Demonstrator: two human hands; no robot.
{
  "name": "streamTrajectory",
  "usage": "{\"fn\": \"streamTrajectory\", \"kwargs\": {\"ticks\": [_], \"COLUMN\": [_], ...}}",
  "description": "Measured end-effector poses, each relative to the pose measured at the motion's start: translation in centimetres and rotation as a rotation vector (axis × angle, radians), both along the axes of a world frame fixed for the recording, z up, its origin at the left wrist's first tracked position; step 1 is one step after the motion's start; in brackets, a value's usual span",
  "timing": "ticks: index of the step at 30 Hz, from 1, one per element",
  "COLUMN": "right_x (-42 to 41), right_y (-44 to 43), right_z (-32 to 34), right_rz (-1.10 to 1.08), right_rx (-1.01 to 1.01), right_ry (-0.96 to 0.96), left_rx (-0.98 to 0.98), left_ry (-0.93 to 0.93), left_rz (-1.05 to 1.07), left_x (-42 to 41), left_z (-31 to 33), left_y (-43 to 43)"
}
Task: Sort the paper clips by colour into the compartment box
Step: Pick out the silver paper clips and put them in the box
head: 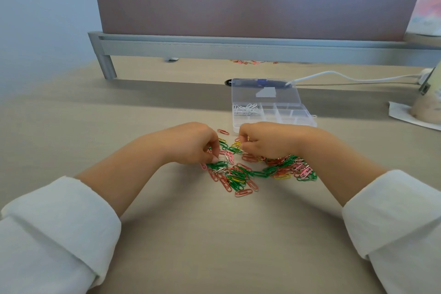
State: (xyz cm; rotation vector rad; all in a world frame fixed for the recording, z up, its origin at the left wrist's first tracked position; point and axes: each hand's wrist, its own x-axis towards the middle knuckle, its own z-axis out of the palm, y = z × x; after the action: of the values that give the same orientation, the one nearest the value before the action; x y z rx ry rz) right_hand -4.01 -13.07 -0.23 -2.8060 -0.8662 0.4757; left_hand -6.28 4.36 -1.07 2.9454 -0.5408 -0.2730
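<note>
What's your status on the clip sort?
Left grip, right grip both in clip pile, hold unclear. White clips in compartment box. Nothing blocking box.

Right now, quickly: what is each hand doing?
Left hand: closed, pinching a clip in the pile.
Right hand: fingers curled over the pile; whether it holds anything cannot be told.

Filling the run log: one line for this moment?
step: picking | left hand: fingers curled at pile | right hand: same, grips unclear | box: open, white clips in left compartment
</note>
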Motion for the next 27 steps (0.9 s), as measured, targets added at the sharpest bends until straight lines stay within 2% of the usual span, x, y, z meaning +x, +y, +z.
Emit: {"fn": "streamTrajectory", "kwargs": {"ticks": [6,10,17,22,27], "right_x": [0.0,0.2,0.3,0.5,1.0], "right_y": [0.0,-0.1,-0.4,-0.5,-0.6], "right_z": [-0.1,0.0,0.0,-0.2,-0.8], "right_rz": [-0.022,-0.068,0.007,0.013,0.008], "right_rx": [0.076,0.118,0.09,0.102,0.004], "right_ry": [0.023,-0.039,-0.077,-0.086,-0.098], "left_rx": [-0.005,-0.01,-0.181,-0.219,-0.245], "left_ry": [0.074,0.07,0.047,-0.017,-0.11], "left_rz": [0.007,0.011,0.098,0.052,0.026], "left_x": [0.1,0.0,-0.2,-0.2,0.1], "left_z": [-0.2,0.0,0.4,-0.2,-0.8], "left_y": [0.3,0.3,-0.1,-0.7,-0.6]}}
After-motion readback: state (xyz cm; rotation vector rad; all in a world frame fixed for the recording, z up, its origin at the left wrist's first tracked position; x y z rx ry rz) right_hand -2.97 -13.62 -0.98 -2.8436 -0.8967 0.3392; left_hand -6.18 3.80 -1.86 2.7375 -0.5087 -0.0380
